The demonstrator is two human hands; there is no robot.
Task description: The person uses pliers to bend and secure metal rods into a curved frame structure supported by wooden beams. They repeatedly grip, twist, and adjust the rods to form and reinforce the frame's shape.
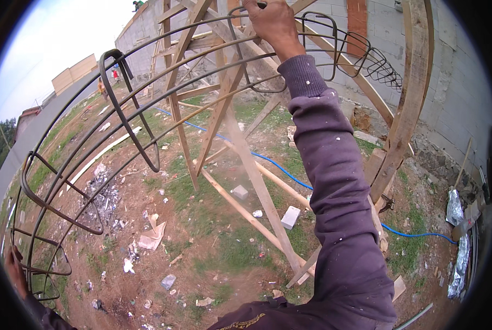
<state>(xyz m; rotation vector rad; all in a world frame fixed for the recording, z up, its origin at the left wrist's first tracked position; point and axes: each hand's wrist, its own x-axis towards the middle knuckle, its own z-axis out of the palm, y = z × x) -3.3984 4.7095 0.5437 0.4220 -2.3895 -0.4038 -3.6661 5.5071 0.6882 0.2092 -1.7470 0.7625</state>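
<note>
A long rebar cage (126, 107) of dark steel bars with bent stirrups runs from the lower left, up across the view, and away to the upper right. My right hand (273, 26) is raised at the top middle, closed around the cage beside one of its stirrups; its fingertips are partly cut off by the frame edge. At the far left rim, my left hand (16, 273) grips the near end of the same cage, with its fingers only partly visible. Both arms wear dark purple sleeves, and the right one is speckled with pale spots.
Wooden scaffold poles (224, 104) stand just beyond the cage, with a thick post (414, 71) at right. A grey block wall (455, 104) lies behind. A blue hose (282, 171) crosses the littered ground, near a pale block (290, 217). Distant people (101, 88) show at upper left.
</note>
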